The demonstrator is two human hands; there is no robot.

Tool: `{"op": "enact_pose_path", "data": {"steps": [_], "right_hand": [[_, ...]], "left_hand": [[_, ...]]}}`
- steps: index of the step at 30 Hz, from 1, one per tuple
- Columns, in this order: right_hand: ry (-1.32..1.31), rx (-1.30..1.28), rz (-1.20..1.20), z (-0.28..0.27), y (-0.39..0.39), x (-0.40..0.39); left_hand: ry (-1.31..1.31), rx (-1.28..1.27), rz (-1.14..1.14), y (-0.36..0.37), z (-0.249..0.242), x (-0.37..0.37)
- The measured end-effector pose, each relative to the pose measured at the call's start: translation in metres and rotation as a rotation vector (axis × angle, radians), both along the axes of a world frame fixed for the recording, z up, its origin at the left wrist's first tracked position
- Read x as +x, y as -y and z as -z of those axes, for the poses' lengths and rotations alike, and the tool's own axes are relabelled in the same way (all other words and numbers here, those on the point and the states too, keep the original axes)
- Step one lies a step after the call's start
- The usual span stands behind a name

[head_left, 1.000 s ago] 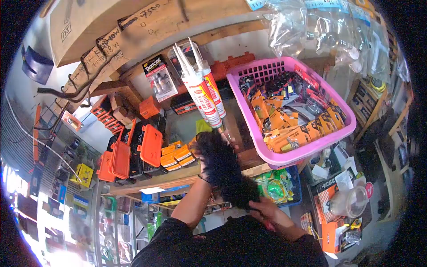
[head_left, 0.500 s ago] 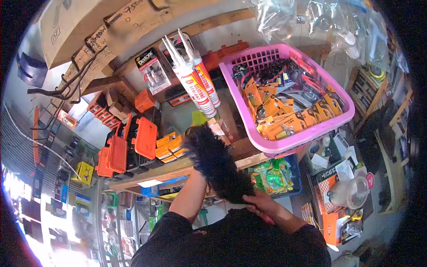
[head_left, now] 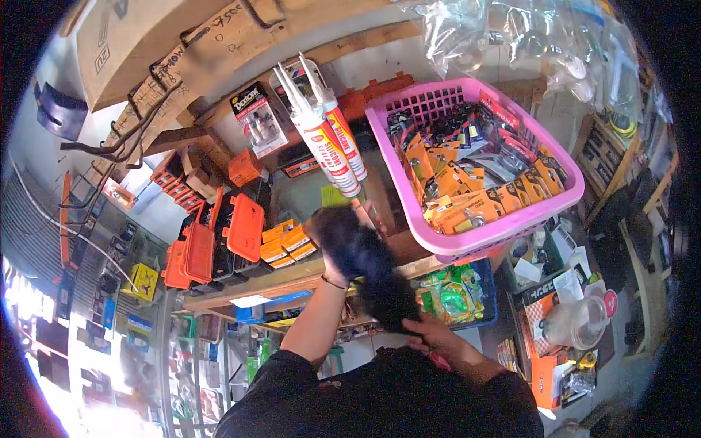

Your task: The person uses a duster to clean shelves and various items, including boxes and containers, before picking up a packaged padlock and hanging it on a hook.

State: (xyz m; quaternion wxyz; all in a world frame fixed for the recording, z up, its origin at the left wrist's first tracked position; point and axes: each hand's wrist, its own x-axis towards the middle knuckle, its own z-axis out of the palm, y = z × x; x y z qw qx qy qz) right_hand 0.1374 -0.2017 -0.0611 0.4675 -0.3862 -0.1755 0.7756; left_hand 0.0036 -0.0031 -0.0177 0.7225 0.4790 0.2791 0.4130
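Note:
A black fluffy duster [head_left: 380,285] slants across the middle of the head view, its upper end blurred. Around its lower end my right hand [head_left: 432,332] is closed. My left hand [head_left: 334,269] is behind the upper part of the duster; the wrist with a dark band shows, but the fingers are hidden. Just past the duster stand two silicone sealant tubes [head_left: 332,150] with long white nozzles. A yellow-green piece [head_left: 332,196] lies at their base. Small orange-yellow boxes [head_left: 287,242] sit left of the duster on the wooden-edged shelf [head_left: 255,281].
A pink basket [head_left: 504,237] full of carded packets stands on the right. Orange-lidded cases [head_left: 243,226] are at the left. Bent metal hooks [head_left: 109,152] jut out at upper left, and clear plastic bags [head_left: 540,36] hang at upper right. A blue bin [head_left: 485,288] holds green packets below.
The duster's upper end has shifted slightly right and down, and more of my left wrist shows. My right hand keeps its grip. The whole view has shifted slightly.

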Motion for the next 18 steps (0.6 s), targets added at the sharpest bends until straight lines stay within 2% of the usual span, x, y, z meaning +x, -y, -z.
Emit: {"op": "enact_pose_path", "data": {"steps": [2, 3, 5, 6, 7, 9, 10, 11, 13, 14, 15, 18], "right_hand": [[0.133, -0.063, -0.085, -0.015, 0.001, 0.0], [0.129, -0.062, -0.081, -0.012, -0.001, 0.004], [-0.084, 0.008, 0.014, 0.001, -0.007, 0.017], [-0.104, 0.025, 0.013, 0.006, -0.009, 0.016], [-0.108, 0.017, 0.009, 0.01, -0.006, 0.013], [-0.046, -0.019, -0.013, 0.008, -0.003, 0.003], [-0.051, -0.019, -0.008, 0.002, -0.003, 0.004], [-0.003, 0.004, 0.005, -0.008, -0.004, 0.007], [0.048, 0.028, 0.012, -0.008, -0.006, 0.012], [-0.019, 0.037, -0.021, -0.002, -0.007, 0.016], [-0.088, 0.045, -0.052, 0.003, -0.007, 0.019], [0.016, -0.002, -0.101, -0.007, 0.0, 0.012]], "left_hand": [[-0.109, 0.08, -0.022, 0.0, 0.005, -0.002], [-0.113, 0.082, -0.018, 0.008, -0.011, 0.001], [0.665, -0.257, 0.136, 0.024, -0.038, 0.006], [0.611, -0.346, -0.032, 0.02, -0.029, 0.003], [0.607, -0.353, -0.039, 0.014, -0.02, -0.001], [0.672, -0.368, 0.087, -0.001, -0.002, -0.008], [0.541, -0.079, 0.269, -0.005, 0.008, -0.007], [0.695, -0.198, 0.629, -0.029, 0.027, -0.009], [0.699, -0.217, 0.031, 0.021, -0.033, 0.011], [0.613, -0.264, 0.119, 0.027, -0.038, 0.005], [0.612, -0.333, 0.106, 0.023, -0.033, 0.003], [0.715, -0.355, 0.188, 0.008, -0.013, -0.001]]}}
